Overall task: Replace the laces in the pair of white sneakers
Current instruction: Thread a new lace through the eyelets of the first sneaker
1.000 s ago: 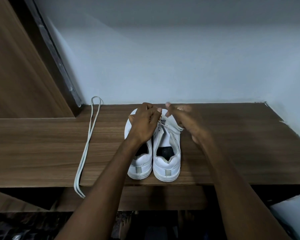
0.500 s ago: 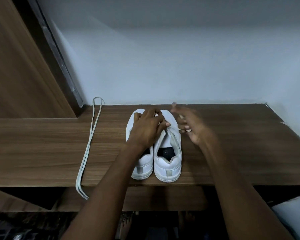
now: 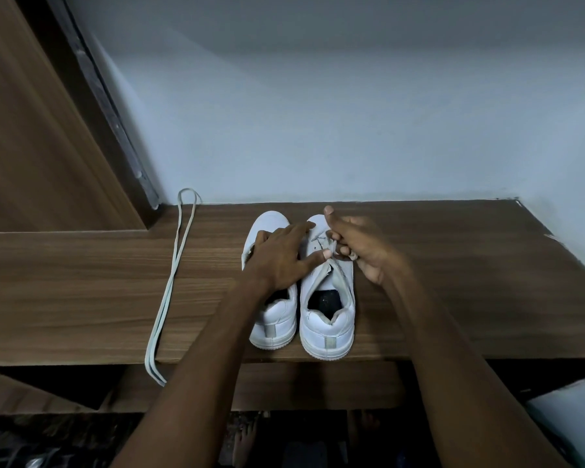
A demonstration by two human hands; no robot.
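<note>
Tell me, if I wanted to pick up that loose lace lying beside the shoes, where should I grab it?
Probably at the folded loop end of the loose lace, near the wall. Both strands meet there, so one pinch from above lifts the two together. Its other ends hang off the front edge of the wooden shelf and would need gathering first.

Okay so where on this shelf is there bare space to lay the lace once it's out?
Right of the right shoe, bare shelf runs to the far corner. A narrower strip lies between the loose lace and the left shoe. It is crowded at the shoes' toes, where the left hand and right hand work.
</note>
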